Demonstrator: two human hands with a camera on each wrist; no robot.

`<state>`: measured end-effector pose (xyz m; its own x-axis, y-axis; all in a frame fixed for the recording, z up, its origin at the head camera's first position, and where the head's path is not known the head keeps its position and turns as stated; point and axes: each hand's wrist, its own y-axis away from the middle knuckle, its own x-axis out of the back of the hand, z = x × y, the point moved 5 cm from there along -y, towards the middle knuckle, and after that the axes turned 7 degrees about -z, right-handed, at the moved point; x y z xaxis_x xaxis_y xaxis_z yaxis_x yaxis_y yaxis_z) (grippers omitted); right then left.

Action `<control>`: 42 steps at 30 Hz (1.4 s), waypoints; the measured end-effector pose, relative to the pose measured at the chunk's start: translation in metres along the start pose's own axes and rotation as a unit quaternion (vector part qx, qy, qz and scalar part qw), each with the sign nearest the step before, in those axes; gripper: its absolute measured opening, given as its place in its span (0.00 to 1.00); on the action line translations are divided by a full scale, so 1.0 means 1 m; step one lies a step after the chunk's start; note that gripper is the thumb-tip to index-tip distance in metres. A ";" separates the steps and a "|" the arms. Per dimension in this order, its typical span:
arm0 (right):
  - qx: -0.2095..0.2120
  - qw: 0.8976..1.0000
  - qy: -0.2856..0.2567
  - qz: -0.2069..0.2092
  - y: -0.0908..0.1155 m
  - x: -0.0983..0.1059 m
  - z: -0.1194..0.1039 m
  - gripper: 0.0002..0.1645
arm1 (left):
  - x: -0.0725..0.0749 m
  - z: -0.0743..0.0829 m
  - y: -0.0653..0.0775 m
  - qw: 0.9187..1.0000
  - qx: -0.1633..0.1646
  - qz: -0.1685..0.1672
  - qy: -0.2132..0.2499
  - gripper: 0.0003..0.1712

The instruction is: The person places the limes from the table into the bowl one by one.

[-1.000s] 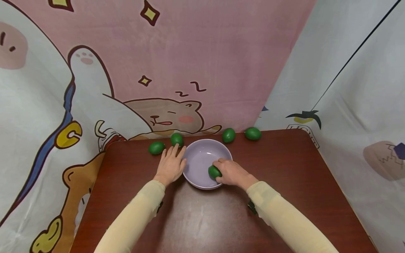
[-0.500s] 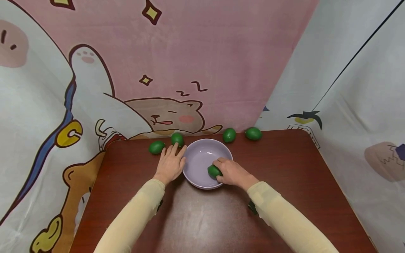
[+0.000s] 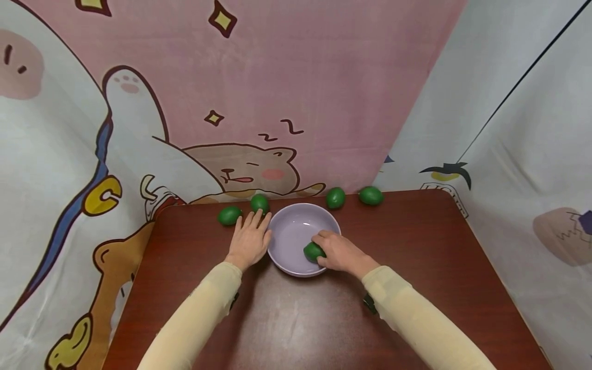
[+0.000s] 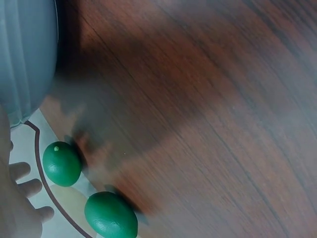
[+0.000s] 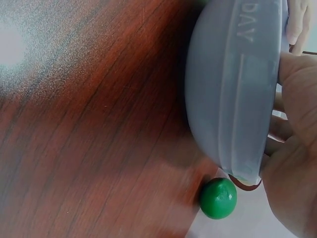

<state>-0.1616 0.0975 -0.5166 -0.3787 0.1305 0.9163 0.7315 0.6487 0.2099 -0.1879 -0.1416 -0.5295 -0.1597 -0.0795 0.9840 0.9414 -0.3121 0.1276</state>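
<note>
We see the right hand (image 3: 341,252) over the lilac bowl's (image 3: 291,231) right rim, thumb and fingers gripping the held lime (image 3: 314,252) inside it. The left hand (image 3: 247,241) spreads its fingers, holding nothing, by the left rim; we cannot tell whether its thumb touches. We judge the key relation to be that the held lime lies just left of the right palm, long axis roughly crosswise, that hand clearly nearer. Further out, two left limes (image 3: 229,216) and two right limes (image 3: 371,195) lie along the bench's (image 3: 296,318) far edge. Overhead, left fingertips overlap one lime; the left wrist view shows a gap. The right wrist view adds raised letters (image 5: 247,22) but hides the held lime.
</note>
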 end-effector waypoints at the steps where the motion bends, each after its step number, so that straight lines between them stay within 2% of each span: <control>1: 0.000 1.000 -0.002 0.004 0.000 0.000 0.000 0.28 | 0.000 0.000 0.000 1.000 -0.001 0.001 0.000 0.32; 4: 0.005 1.000 -0.002 0.027 0.002 0.002 0.002 0.28 | 0.000 0.000 0.002 1.000 -0.005 0.005 0.005 0.32; 8: 0.017 0.997 0.003 0.079 0.006 0.007 0.006 0.27 | 0.000 0.000 0.003 1.000 -0.011 0.009 0.008 0.31; 19: 0.027 0.981 0.004 0.193 0.011 0.021 0.021 0.23 | -0.001 0.000 0.003 1.000 -0.014 -0.004 0.007 0.31; 28: -0.002 0.979 -0.006 0.203 0.010 0.027 0.034 0.24 | -0.001 -0.001 0.005 1.000 -0.012 -0.008 0.008 0.32; 37: -0.029 0.980 -0.021 0.196 0.007 0.030 0.045 0.23 | -0.003 -0.003 0.005 1.000 -0.015 0.008 0.007 0.31; 42: -0.034 0.976 -0.017 0.213 0.006 0.032 0.051 0.23 | -0.005 -0.003 0.005 1.000 -0.016 0.004 0.010 0.31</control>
<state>-0.1981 0.1438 -0.5033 -0.0500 0.4039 0.9134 0.8621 0.4793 -0.1648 -0.1835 -0.1454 -0.5339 -0.1580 -0.1015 0.9822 0.9327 -0.3419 0.1147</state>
